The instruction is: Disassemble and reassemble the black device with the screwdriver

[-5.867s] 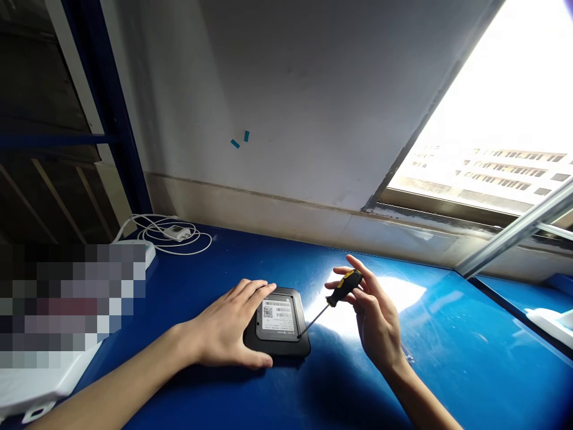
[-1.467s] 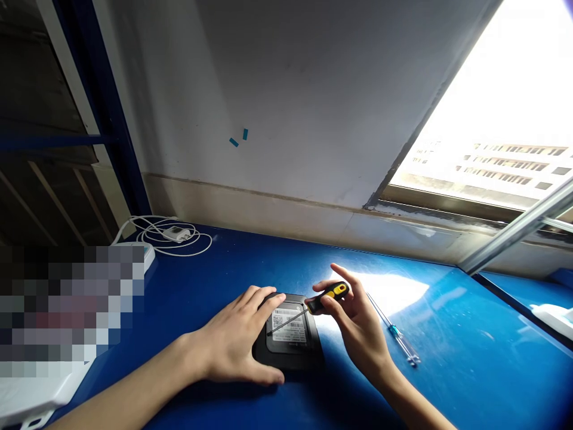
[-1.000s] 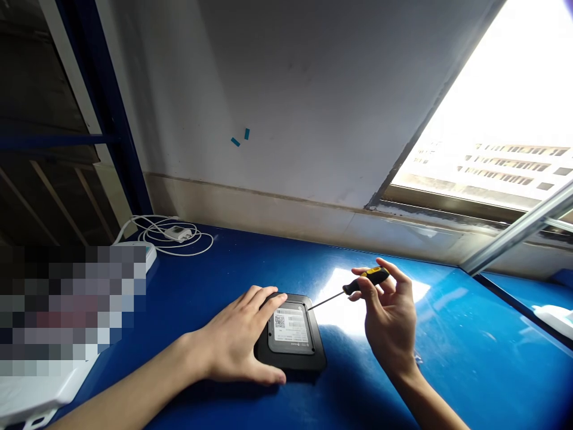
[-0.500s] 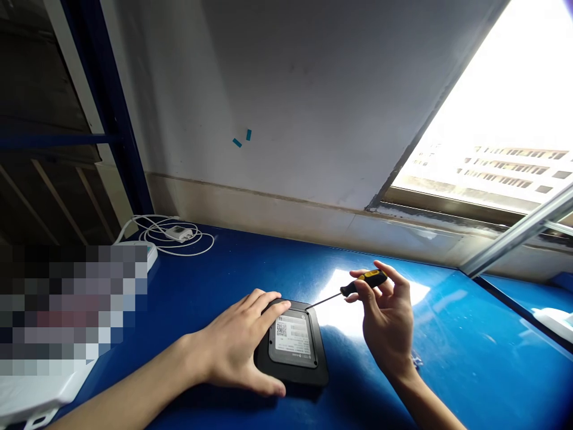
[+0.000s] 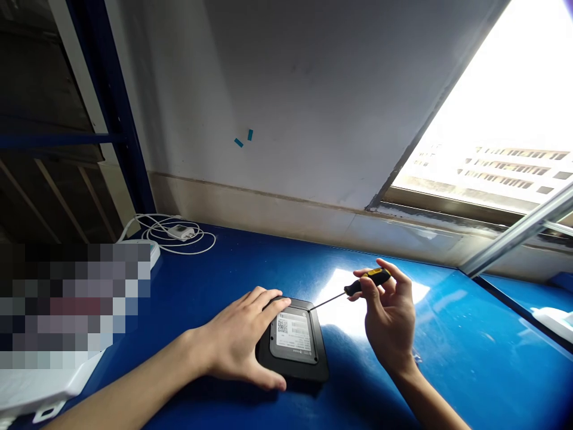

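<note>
A black boxy device (image 5: 319,340) lies on the blue table, its label side up, with a white sticker bearing a QR code. My left hand (image 5: 244,340) grips it from the left, fingers over the far edge and thumb along the near side. Between the fingertips and thumb of my right hand (image 5: 389,310) is a screwdriver (image 5: 367,280) with a black and yellow handle. Its thin shaft slants down to the left, and the tip meets the far right corner of the device's recessed panel. Dark screw holes show at other corners of that panel.
Coiled white cable with a power adapter (image 5: 181,232) lies at the back left. A white plastic object (image 5: 67,382) stands at the left, partly pixelated. Small shiny pieces (image 5: 416,356) lie behind my right wrist. A metal bar (image 5: 514,233) slants across the right side.
My right hand and the screwdriver handle have shifted slightly to the right. The tip stays at the same corner, and my left hand keeps its hold.
</note>
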`<state>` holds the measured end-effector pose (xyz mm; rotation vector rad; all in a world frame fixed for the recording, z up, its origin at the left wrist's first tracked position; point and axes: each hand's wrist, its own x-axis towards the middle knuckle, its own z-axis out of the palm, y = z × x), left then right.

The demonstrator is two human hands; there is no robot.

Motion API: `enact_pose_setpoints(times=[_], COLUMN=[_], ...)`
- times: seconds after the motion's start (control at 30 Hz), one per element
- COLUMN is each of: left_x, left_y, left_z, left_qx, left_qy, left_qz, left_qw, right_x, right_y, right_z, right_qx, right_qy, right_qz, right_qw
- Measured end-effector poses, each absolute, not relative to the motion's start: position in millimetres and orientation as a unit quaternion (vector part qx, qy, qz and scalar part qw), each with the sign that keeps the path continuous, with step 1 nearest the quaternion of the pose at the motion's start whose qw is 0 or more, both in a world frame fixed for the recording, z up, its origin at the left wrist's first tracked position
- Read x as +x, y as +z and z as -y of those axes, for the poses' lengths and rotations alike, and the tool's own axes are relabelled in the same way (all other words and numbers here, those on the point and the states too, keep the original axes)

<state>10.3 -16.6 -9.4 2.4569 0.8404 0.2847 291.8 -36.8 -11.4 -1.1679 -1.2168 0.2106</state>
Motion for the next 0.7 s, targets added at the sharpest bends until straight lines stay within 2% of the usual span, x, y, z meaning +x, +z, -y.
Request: enact_pose_setpoints(times=[0.7], left_x=[10.1], left_y=[-7.8], left_z=[18.0], left_qx=[0.909], left_qy=[0.086], left_qz=[-0.317], left_qw=[0.255], right_x=[290.8], right_y=[-12.3], right_z=[38.1], right_qx=[-0.536], right_qy=[0.108], right_qz=[0.538], right_qw=[0.642])
